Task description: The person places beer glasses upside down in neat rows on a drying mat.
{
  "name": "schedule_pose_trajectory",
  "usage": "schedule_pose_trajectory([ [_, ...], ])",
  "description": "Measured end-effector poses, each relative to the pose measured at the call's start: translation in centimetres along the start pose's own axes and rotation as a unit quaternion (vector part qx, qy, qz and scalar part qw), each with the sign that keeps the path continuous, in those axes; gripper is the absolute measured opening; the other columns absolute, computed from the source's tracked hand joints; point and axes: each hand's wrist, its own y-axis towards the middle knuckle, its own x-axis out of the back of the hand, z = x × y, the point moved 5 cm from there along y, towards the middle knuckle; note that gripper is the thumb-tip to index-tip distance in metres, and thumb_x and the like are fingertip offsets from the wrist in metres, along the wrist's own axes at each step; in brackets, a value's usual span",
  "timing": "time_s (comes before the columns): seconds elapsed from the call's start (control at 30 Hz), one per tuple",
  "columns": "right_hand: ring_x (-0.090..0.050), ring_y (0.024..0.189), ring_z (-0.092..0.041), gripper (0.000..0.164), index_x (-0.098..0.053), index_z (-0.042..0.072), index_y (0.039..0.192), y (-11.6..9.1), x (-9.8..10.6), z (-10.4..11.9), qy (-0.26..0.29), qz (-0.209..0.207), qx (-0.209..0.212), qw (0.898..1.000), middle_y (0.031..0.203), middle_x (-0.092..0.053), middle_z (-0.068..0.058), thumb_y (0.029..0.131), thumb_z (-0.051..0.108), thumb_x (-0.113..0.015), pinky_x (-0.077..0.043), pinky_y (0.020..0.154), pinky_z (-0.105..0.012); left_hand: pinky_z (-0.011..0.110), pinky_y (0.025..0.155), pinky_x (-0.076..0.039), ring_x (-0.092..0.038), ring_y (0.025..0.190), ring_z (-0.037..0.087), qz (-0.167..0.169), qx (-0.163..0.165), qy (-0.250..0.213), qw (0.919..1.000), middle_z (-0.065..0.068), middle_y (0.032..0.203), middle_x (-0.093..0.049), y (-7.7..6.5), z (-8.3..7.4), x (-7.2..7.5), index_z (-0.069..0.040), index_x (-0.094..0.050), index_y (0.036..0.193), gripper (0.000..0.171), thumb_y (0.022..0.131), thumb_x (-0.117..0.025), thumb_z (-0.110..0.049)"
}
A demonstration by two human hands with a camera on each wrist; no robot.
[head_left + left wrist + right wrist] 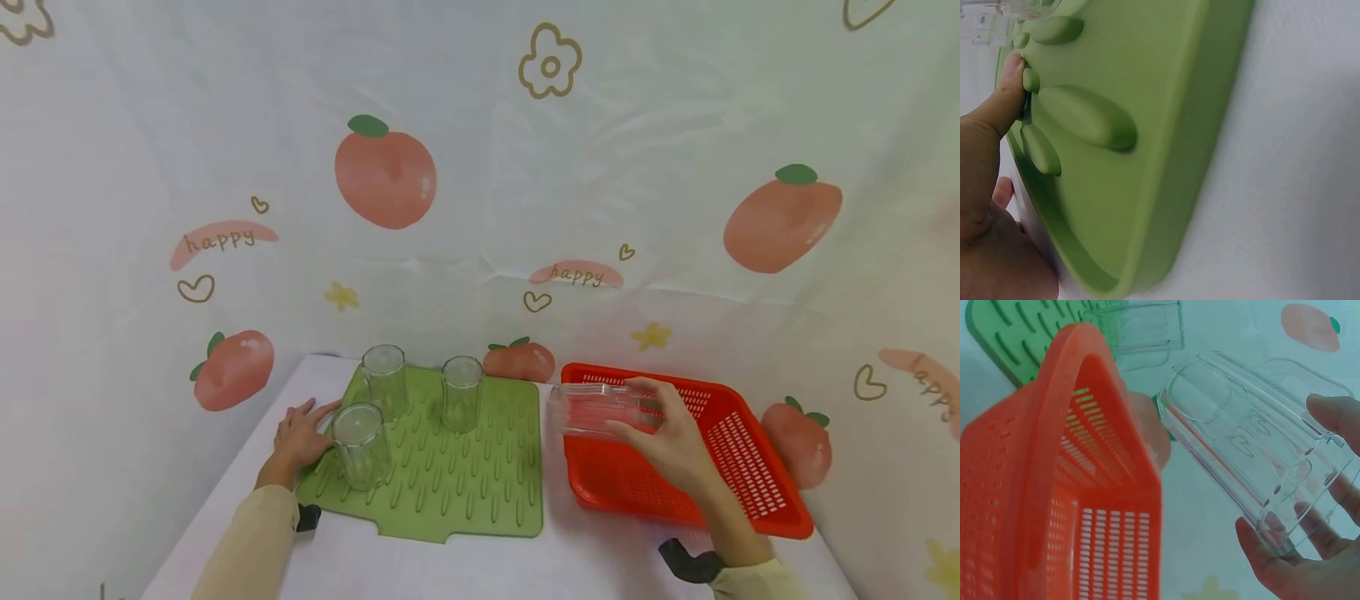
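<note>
Over the left part of the red basket (pixel 622 475), my right hand (pixel 675 437) grips a clear glass (pixel 592 410) lying sideways. In the right wrist view, fingers and thumb wrap one end of that glass (pixel 1241 437). My left hand (pixel 298 437) rests at the left edge of a green drying mat (pixel 465 467). Its thumb (pixel 1007 94) lies on the mat among the raised ridges. Three clear glasses stand on the mat: one at the front left (pixel 363 450), one at the back left (pixel 385 383) and one at the back middle (pixel 461 396).
A white tabletop (pixel 577 550) lies under the mat and basket. Behind it hangs a white cloth (pixel 465 208) printed with fruit and hearts. The basket has perforated walls and stands right of the mat, near the cloth.
</note>
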Motion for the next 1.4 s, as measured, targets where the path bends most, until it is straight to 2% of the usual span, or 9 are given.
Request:
schedule_pose_trajectory([
  [0.2, -0.060, 0.121, -0.037, 0.063, -0.046, 0.011, 0.142, 0.5, -1.5, -0.3, 0.020, -0.004, -0.005, 1.000, 0.137, -0.052, -0.012, 0.090, 0.025, -0.079, -0.061, 0.078, -0.021, 0.081, 0.112, -0.013, -0.004, 0.148, 0.067, -0.016, -0.007, -0.006, 0.9998, 0.034, 0.162, -0.019, -0.2, 0.1, 0.2, -0.012, -0.048, 0.150, 0.064, 0.087, -0.060, -0.012],
  [0.33, -0.060, 0.121, -0.036, 0.062, -0.046, 0.010, 0.142, 0.8, -2.4, -0.6, 0.048, -0.007, -0.003, 0.999, 0.136, -0.052, -0.011, 0.090, 0.022, -0.079, -0.061, 0.078, -0.022, 0.081, 0.113, -0.012, -0.003, 0.148, 0.066, -0.011, -0.001, -0.012, 0.9999, 0.033, 0.163, -0.018, -0.3, -0.1, 0.1, -0.011, -0.048, 0.150, 0.064, 0.087, -0.060, -0.012],
  [0.63, -0.062, 0.115, -0.023, 0.062, -0.045, 0.014, 0.142, 1.3, -4.3, -0.5, 0.093, -0.001, -0.003, 0.996, 0.135, -0.053, -0.007, 0.091, 0.020, -0.079, -0.062, 0.080, -0.025, 0.079, 0.115, -0.012, -0.001, 0.150, 0.064, 0.001, 0.008, -0.004, 1.0000, 0.032, 0.164, -0.016, -0.2, -0.5, 0.1, -0.011, -0.046, 0.153, 0.066, 0.089, -0.061, -0.013],
  [0.97, -0.066, 0.108, -0.018, 0.061, -0.045, 0.013, 0.141, 1.5, -7.1, -0.4, 0.155, 0.012, -0.015, 0.988, 0.132, -0.057, -0.017, 0.090, 0.013, -0.078, -0.062, 0.079, -0.026, 0.079, 0.115, -0.011, -0.001, 0.150, 0.064, 0.003, 0.009, -0.002, 1.0000, 0.031, 0.164, -0.015, 0.0, -0.3, 0.0, -0.012, -0.045, 0.153, 0.067, 0.087, -0.061, -0.012],
  [1.07, -0.065, 0.108, -0.019, 0.061, -0.046, 0.012, 0.141, 1.4, -7.9, -0.5, 0.164, 0.013, -0.020, 0.986, 0.132, -0.057, -0.016, 0.090, 0.012, -0.079, -0.062, 0.080, -0.026, 0.080, 0.115, -0.011, 0.000, 0.149, 0.065, 0.003, 0.008, -0.005, 0.9999, 0.031, 0.164, -0.015, 0.1, -0.1, -0.1, -0.012, -0.045, 0.153, 0.068, 0.087, -0.060, -0.011],
  [1.2, -0.062, 0.112, -0.013, 0.060, -0.047, 0.010, 0.141, 1.1, -8.6, -0.4, 0.170, 0.015, -0.011, 0.985, 0.134, -0.055, -0.011, 0.089, 0.010, -0.078, -0.060, 0.086, -0.023, 0.081, 0.114, -0.011, -0.001, 0.149, 0.065, 0.005, 0.006, 0.001, 1.0000, 0.032, 0.164, -0.014, 0.1, 0.0, -0.1, -0.011, -0.044, 0.153, 0.068, 0.088, -0.060, -0.012],
  [1.4, -0.056, 0.122, -0.024, 0.060, -0.049, 0.014, 0.140, 0.7, -9.7, -0.2, 0.168, 0.012, -0.013, 0.986, 0.138, -0.054, -0.006, 0.088, 0.012, -0.079, -0.054, 0.094, -0.018, 0.080, 0.115, -0.010, 0.000, 0.148, 0.066, 0.009, 0.008, 0.002, 0.9999, 0.033, 0.164, -0.014, 0.1, 0.0, -0.2, -0.012, -0.043, 0.154, 0.067, 0.089, -0.058, -0.011],
])
